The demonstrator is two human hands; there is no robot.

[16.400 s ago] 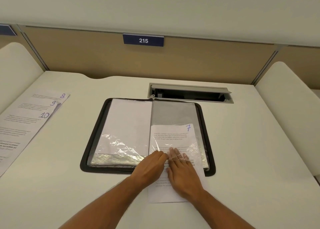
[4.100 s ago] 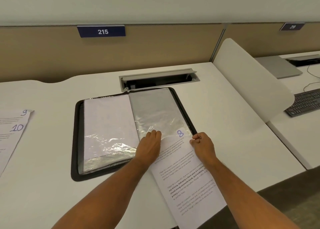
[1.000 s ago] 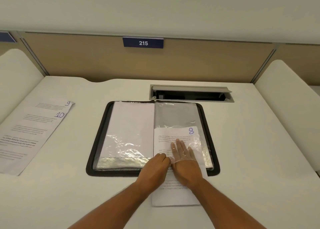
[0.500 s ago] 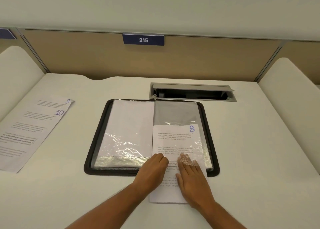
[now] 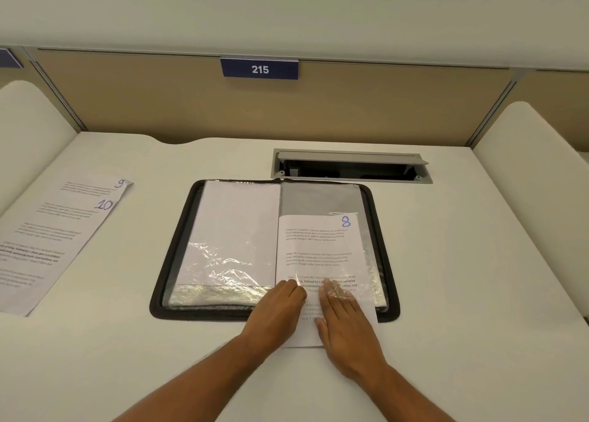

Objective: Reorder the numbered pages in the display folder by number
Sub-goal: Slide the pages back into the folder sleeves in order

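The left grip (image 5: pixel 280 303) curled at the sleeve's edge; the right grip (image 5: pixel 345 321) pressed flat on page 8 (image 5: pixel 318 249), half inside the folder (image 5: pixel 178 246). Two pages (image 5: pixel 57 236) lay aside.

White table (image 5: pixel 462 262), black-edged folder (image 5: pixel 172 262) with shiny clear sleeves over grey. White page (image 5: pixel 318 246), black print, an 8 in blue ink. More white sheets (image 5: pixel 54 236) at left, blue 9 and 10. Tan back panel (image 5: pixel 159 102), navy sign (image 5: pixel 259 69) reading 215 in white.
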